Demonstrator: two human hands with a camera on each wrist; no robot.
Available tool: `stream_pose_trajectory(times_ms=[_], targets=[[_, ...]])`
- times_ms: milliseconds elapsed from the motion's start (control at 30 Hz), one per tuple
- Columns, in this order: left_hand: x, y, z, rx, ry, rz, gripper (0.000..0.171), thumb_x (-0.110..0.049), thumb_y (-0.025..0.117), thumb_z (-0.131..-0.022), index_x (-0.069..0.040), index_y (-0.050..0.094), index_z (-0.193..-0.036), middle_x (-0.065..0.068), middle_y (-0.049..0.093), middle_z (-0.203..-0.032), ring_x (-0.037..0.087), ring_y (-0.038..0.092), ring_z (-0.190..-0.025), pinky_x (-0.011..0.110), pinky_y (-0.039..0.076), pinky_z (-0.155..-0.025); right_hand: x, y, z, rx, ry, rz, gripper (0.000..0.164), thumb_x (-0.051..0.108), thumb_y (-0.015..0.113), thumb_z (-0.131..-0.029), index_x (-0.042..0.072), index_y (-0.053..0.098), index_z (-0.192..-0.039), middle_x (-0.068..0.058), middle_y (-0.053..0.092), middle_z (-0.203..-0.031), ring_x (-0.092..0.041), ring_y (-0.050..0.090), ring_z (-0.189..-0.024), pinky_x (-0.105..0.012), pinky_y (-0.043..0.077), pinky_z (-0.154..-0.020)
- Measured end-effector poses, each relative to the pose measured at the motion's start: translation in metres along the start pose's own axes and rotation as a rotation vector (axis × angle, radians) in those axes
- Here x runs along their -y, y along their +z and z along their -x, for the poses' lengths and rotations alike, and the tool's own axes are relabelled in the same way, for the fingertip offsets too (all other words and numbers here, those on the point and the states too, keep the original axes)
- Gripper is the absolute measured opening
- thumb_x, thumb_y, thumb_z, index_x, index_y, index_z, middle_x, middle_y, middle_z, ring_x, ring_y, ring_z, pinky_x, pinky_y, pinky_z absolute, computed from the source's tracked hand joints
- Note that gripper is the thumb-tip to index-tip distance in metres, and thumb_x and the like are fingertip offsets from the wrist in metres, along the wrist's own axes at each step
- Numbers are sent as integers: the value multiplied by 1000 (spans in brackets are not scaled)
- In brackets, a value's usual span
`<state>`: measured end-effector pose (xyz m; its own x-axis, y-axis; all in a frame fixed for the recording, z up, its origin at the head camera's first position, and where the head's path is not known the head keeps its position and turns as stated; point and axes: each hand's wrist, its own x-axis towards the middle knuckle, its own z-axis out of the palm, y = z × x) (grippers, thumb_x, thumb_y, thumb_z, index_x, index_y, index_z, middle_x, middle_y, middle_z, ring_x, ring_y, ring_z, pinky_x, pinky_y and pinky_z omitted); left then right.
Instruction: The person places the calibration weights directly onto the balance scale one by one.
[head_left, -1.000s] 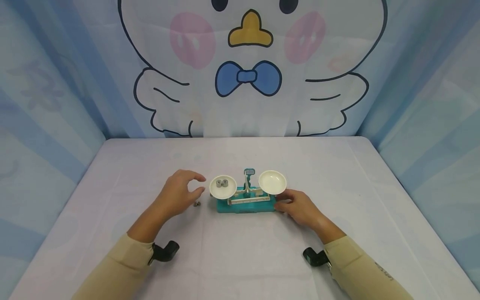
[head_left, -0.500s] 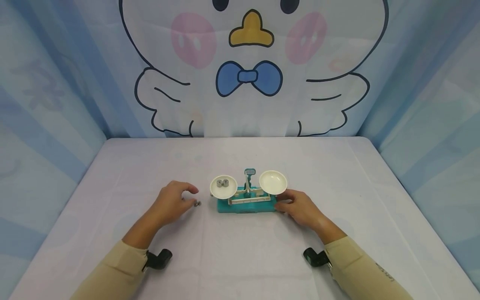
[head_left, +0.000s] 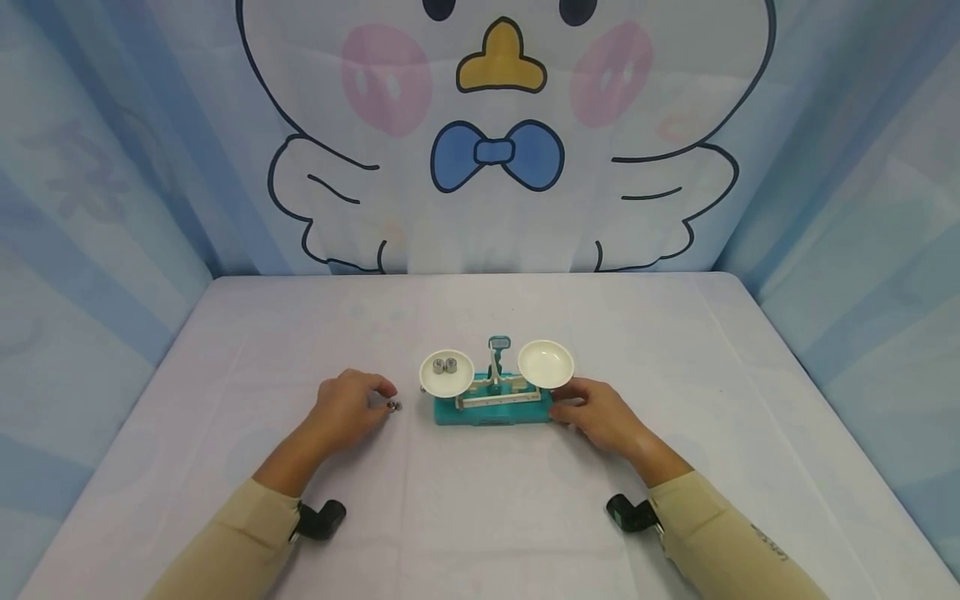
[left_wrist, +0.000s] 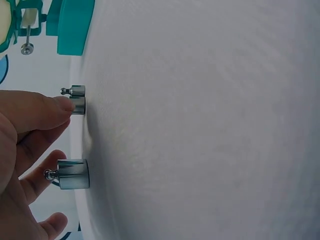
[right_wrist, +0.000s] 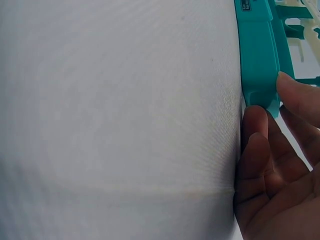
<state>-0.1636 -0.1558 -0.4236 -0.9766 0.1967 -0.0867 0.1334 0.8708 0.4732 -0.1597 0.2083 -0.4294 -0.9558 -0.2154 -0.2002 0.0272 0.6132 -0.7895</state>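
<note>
A teal balance scale (head_left: 491,412) with two white pans stands mid-table. Two metal weights (head_left: 445,366) sit in its left pan; nothing lies in the right pan (head_left: 546,364). Left of the scale, my left hand (head_left: 347,410) pinches a small metal weight (left_wrist: 78,105) between thumb and forefinger, at the tabletop. Right beside it stands a smaller knobbed weight (left_wrist: 78,90). A larger weight (left_wrist: 73,174) stands near my other left fingers, hidden by the hand in the head view. My right hand (head_left: 597,414) grips the right end of the scale's base, thumb on top.
A white cloth covers the table (head_left: 495,508). Behind it hangs a curtain (head_left: 495,225) with a cartoon bird print, and blue curtains flank both sides. Black wrist cameras (head_left: 322,520) are strapped at both sleeves.
My left hand has drawn back and down from beside the left pan to the small weights on the table, and its fingers have closed on one. The right hand stays on the scale.
</note>
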Motion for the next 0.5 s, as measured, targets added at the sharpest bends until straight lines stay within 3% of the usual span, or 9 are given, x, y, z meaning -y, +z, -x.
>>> stream_pose_trajectory(times_ms=[500], targets=[[-3, 5, -4, 8, -32, -36, 17, -6, 74, -85, -10, 74, -101, 4, 70, -100, 33, 56, -112, 64, 27, -104, 0, 1, 1, -14, -6, 13, 41, 16, 69, -92, -2, 63, -127, -16, 65, -127, -30, 64, -108, -35, 56, -77]])
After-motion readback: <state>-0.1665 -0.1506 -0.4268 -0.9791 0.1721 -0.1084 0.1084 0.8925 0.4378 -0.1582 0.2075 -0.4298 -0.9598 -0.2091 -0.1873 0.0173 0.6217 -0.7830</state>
